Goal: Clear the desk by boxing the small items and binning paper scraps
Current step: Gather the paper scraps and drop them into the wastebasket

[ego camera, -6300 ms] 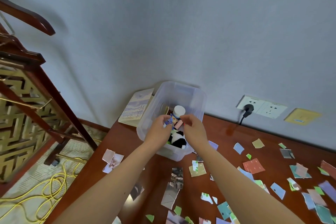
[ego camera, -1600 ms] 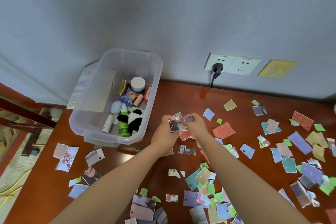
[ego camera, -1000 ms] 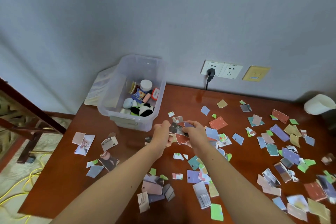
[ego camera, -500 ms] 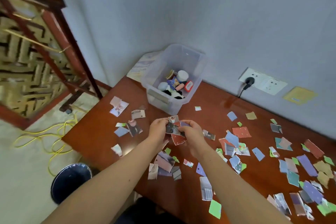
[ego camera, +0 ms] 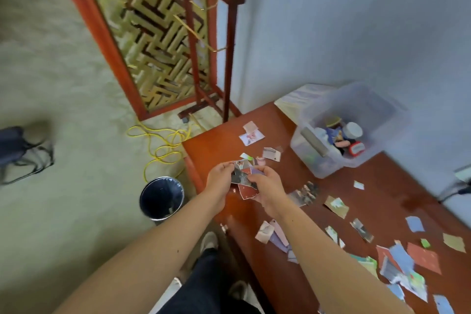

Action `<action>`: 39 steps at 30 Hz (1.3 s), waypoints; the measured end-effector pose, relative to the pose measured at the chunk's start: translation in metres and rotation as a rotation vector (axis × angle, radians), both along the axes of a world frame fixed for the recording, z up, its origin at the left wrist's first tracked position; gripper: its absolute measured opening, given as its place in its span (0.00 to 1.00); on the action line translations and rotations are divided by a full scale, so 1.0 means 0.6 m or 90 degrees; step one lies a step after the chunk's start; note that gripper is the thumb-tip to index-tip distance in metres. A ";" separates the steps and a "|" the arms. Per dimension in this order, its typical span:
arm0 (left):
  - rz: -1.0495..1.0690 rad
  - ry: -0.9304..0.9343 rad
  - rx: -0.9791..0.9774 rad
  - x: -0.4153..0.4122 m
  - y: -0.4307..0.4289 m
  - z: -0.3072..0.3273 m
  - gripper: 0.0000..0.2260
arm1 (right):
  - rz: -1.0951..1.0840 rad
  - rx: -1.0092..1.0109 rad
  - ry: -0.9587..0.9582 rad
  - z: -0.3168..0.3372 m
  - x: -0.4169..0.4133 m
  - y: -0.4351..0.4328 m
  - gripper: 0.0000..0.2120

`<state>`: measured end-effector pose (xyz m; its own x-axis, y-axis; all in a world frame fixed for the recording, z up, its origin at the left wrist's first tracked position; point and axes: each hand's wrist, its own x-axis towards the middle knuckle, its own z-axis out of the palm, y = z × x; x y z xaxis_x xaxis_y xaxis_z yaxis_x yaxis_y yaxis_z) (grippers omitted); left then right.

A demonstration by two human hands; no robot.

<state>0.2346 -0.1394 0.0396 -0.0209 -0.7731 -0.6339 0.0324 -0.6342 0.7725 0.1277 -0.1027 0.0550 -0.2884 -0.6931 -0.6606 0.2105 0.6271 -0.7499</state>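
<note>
My left hand (ego camera: 219,180) and my right hand (ego camera: 267,186) together pinch a small bunch of paper scraps (ego camera: 244,181) above the left end of the red-brown desk (ego camera: 219,143). A round dark bin (ego camera: 161,197) stands on the floor to the left of the desk, below and left of my hands. The clear plastic box (ego camera: 356,160) sits at the back of the desk against the wall, with small items inside, among them a white-capped bottle (ego camera: 353,129). Several more coloured scraps (ego camera: 423,257) lie scattered across the desk to the right.
A notebook (ego camera: 295,100) lies behind the box. A wooden lattice screen (ego camera: 153,41) stands on the carpet at the far left, with yellow cable (ego camera: 163,145) coiled beside the desk corner. A wall socket with a plug (ego camera: 462,181) is at the right edge. My legs and shoes (ego camera: 209,242) are below.
The view has swung left and down, bringing the bin closer to centre. Both hands still hold the same bunch of scraps, now nearer the desk's left edge.
</note>
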 end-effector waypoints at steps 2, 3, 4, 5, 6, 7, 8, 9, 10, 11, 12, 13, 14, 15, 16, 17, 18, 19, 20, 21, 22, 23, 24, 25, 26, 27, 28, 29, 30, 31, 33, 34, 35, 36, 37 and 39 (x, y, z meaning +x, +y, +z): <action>0.031 0.000 -0.011 0.040 -0.009 -0.006 0.08 | 0.045 0.007 -0.003 -0.004 0.033 -0.025 0.08; 0.043 0.005 -0.015 0.060 -0.016 -0.011 0.09 | 0.064 0.008 -0.002 -0.007 0.051 -0.039 0.08; 0.052 0.004 -0.016 0.081 -0.024 -0.014 0.08 | 0.080 0.011 -0.004 -0.010 0.069 -0.055 0.09; 0.065 0.001 -0.017 0.102 -0.032 -0.020 0.07 | 0.093 0.017 -0.004 -0.014 0.089 -0.071 0.09; 0.080 -0.001 -0.015 0.123 -0.041 -0.026 0.06 | 0.104 0.024 -0.005 -0.018 0.108 -0.087 0.10; 0.100 0.001 -0.009 0.142 -0.050 -0.033 0.06 | 0.116 0.032 -0.010 -0.023 0.128 -0.102 0.10; 0.119 0.005 0.002 0.161 -0.058 -0.040 0.05 | 0.127 0.036 -0.019 -0.029 0.147 -0.117 0.10; 0.137 0.011 0.011 0.179 -0.067 -0.052 0.05 | 0.140 0.040 -0.025 -0.037 0.166 -0.131 0.10; 0.152 0.014 0.020 0.197 -0.075 -0.065 0.05 | 0.155 0.043 -0.024 -0.046 0.185 -0.144 0.10; 0.166 0.014 0.029 0.214 -0.084 -0.079 0.06 | 0.171 0.047 -0.018 -0.058 0.204 -0.156 0.10; 0.179 0.010 0.041 0.230 -0.093 -0.092 0.07 | 0.188 0.054 -0.011 -0.069 0.221 -0.168 0.09; 0.193 0.006 0.054 0.246 -0.100 -0.109 0.07 | 0.204 0.067 -0.003 -0.083 0.238 -0.179 0.09; 0.208 0.003 0.071 0.260 -0.108 -0.124 0.07 | 0.218 0.082 0.002 -0.096 0.253 -0.189 0.10; 0.224 0.002 0.087 0.274 -0.116 -0.141 0.08 | 0.228 0.097 0.006 -0.111 0.268 -0.201 0.10; 0.236 0.001 0.104 0.286 -0.124 -0.157 0.08 | 0.238 0.108 0.009 -0.126 0.282 -0.213 0.09; 0.243 0.000 0.117 0.298 -0.134 -0.175 0.08 | 0.249 0.117 0.012 -0.142 0.296 -0.224 0.10; 0.244 -0.005 0.129 0.311 -0.145 -0.194 0.09 | 0.256 0.124 0.018 -0.162 0.311 -0.237 0.11; 0.243 -0.012 0.139 0.323 -0.157 -0.214 0.09 | 0.263 0.132 0.024 -0.184 0.325 -0.250 0.12; 0.244 -0.019 0.147 0.335 -0.167 -0.234 0.09 | 0.272 0.140 0.029 -0.207 0.339 -0.261 0.12; 0.247 -0.025 0.153 0.346 -0.176 -0.257 0.09 | 0.280 0.148 0.034 -0.231 0.353 -0.271 0.13; 0.249 -0.033 0.161 0.357 -0.186 -0.280 0.09 | 0.292 0.155 0.037 -0.259 0.366 -0.282 0.14; 0.252 -0.040 0.169 0.367 -0.195 -0.307 0.09 | 0.306 0.162 0.041 -0.289 0.378 -0.293 0.14; 0.257 -0.047 0.183 0.377 -0.203 -0.333 0.09 | 0.316 0.170 0.048 -0.322 0.390 -0.304 0.14; 0.263 -0.049 0.200 0.386 -0.210 -0.364 0.09 | 0.320 0.182 0.058 -0.355 0.401 -0.313 0.13; 0.267 -0.050 0.217 0.396 -0.216 -0.396 0.10 | 0.323 0.189 0.068 -0.390 0.412 -0.321 0.13; 0.268 -0.051 0.233 0.405 -0.221 -0.430 0.11 | 0.324 0.196 0.074 -0.423 0.422 -0.328 0.13; 0.270 -0.048 0.251 0.415 -0.225 -0.462 0.12 | 0.327 0.207 0.079 -0.458 0.431 -0.333 0.13; 0.274 -0.040 0.264 0.423 -0.229 -0.493 0.12 | 0.326 0.219 0.082 -0.490 0.439 -0.338 0.13; 0.281 -0.032 0.275 0.431 -0.233 -0.521 0.13 | 0.321 0.229 0.079 -0.520 0.445 -0.342 0.13; 0.289 -0.025 0.283 0.437 -0.236 -0.550 0.13 | 0.308 0.239 0.068 -0.550 0.451 -0.345 0.13; 0.302 -0.005 0.303 0.448 -0.244 -0.604 0.15 | 0.285 0.258 0.045 -0.604 0.458 -0.352 0.13; 0.301 0.003 0.310 0.454 -0.246 -0.628 0.17 | 0.277 0.269 0.029 -0.628 0.460 -0.355 0.13; 0.291 0.014 0.313 0.458 -0.249 -0.648 0.18 | 0.263 0.282 0.004 -0.650 0.461 -0.357 0.11; 0.270 0.022 0.314 0.463 -0.251 -0.666 0.19 | 0.249 0.297 -0.032 -0.667 0.462 -0.359 0.09; 0.250 0.026 0.309 0.467 -0.252 -0.680 0.20 | 0.244 0.316 -0.064 -0.679 0.463 -0.358 0.14; 0.239 0.002 0.297 0.474 -0.252 -0.696 0.21 | 0.247 0.340 -0.077 -0.704 0.460 -0.352 0.27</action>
<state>0.5188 -0.2907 -0.3781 0.1966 -0.3675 -0.9090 0.3220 -0.8515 0.4139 0.4035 -0.3137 -0.3676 0.0137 -0.3006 -0.9537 -0.0422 0.9527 -0.3009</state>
